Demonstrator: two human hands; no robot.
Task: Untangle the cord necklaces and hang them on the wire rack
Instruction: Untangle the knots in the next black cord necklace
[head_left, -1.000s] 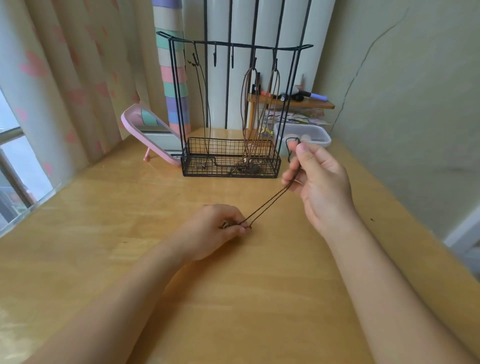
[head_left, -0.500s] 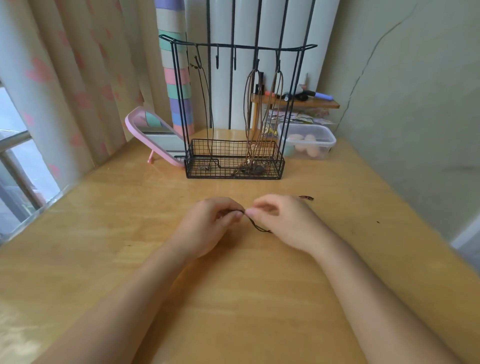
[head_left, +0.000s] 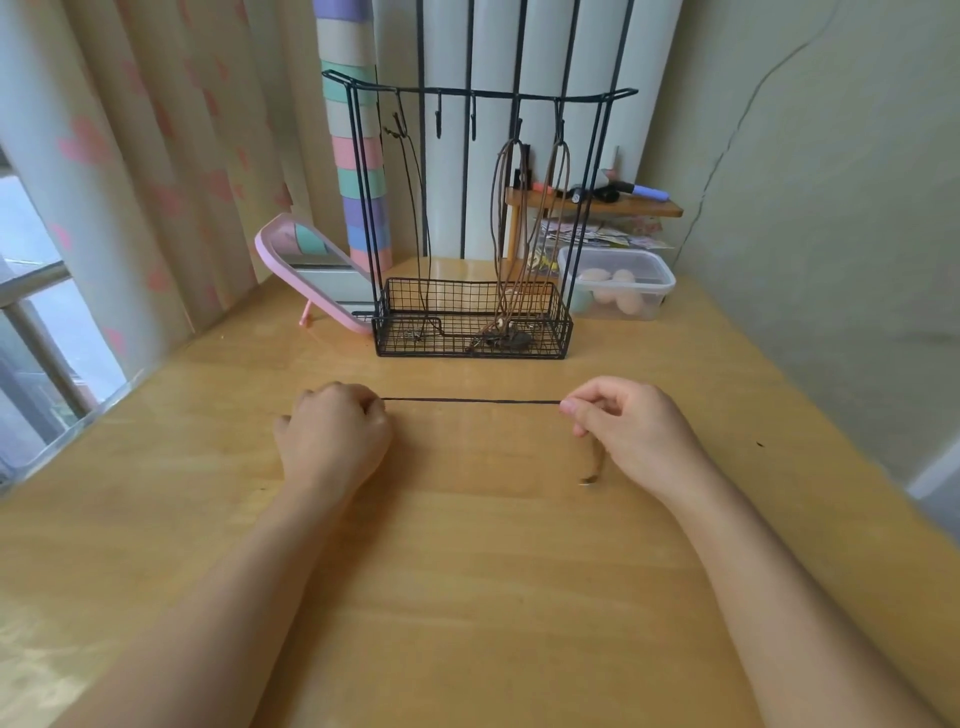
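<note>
Stretching a dark cord (head_left: 470, 400) taut between two hands, a person is working at a wooden table (head_left: 467, 597), both bare forearms reaching forward side by side and the hands held well apart. The left hand (head_left: 335, 431) is curling into a fist, knuckles up, gripping one end of the cord. The right hand (head_left: 631, 431) is pinching the other end between thumb and forefinger, its remaining fingers folding loosely beneath. The cord is running straight and level just above the table, on the near side of the rack (head_left: 363, 208). A short brownish piece (head_left: 595, 465) is dangling below the right hand, too blurred to tell what it is. The black wire rack is standing upright at the far side of the table, well apart from both hands. Brown necklaces (head_left: 506, 234) are hanging from its two right-hand hooks and a thin one (head_left: 415, 208) from a left-hand hook, their lower ends lying in the mesh basket (head_left: 563, 332) at its base. A pink mirror (head_left: 311, 260) is leaning tilted just left of the rack, a clear lidded tub (head_left: 618, 283) is sitting just to its right, and a heart-patterned curtain (head_left: 130, 156) is hanging along the left.
</note>
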